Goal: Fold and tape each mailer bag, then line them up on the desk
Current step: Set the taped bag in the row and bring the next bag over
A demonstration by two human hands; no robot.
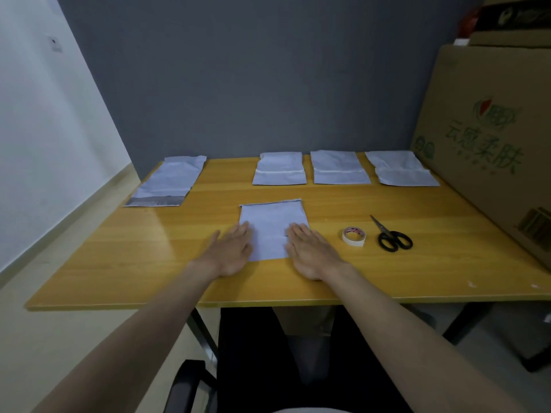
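Note:
A folded pale mailer bag [272, 222] lies flat on the wooden desk [149, 257] in front of me. My left hand [231, 251] presses flat on its left edge with straight fingers. My right hand [310, 253] presses flat on its right side. Three folded, taped bags stand in a row along the back: one [280, 169], one [340, 168] and one [401, 169]. An unfolded bag [170, 181] lies at the back left, reaching the desk's left edge.
A roll of white tape [354, 236] and black scissors [392, 236] lie to the right of my right hand. A big cardboard box [492, 138] takes up the desk's right side. A grey wall stands behind the desk. A black chair sits below.

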